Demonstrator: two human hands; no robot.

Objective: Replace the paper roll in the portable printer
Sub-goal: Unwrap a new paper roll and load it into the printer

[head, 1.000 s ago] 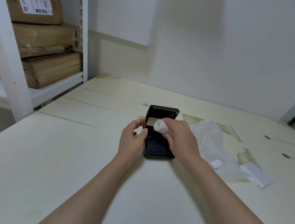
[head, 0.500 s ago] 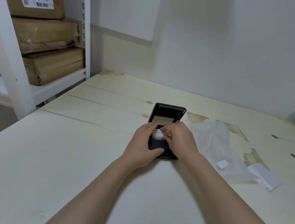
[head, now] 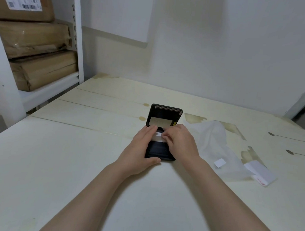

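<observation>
Bracing the black printer [head: 159, 151] on the counter [head: 59, 155] with your left hand [head: 139, 149] wrapped around its near-left corner, you are pinching the loose white end of the paper roll [head: 158, 135] in your right hand's [head: 179, 142] narrow grip, over the open compartment below the raised lid [head: 164, 116].

Storeroom or stockroom: white metal shelf [head: 78, 42] stacked with taped, labelled parcels [head: 34, 38]; bare wall; worn pale table [head: 76, 164].

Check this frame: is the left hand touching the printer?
Touching. The head view shows the left hand wrapped around the printer, thumb along its near edge.
</observation>
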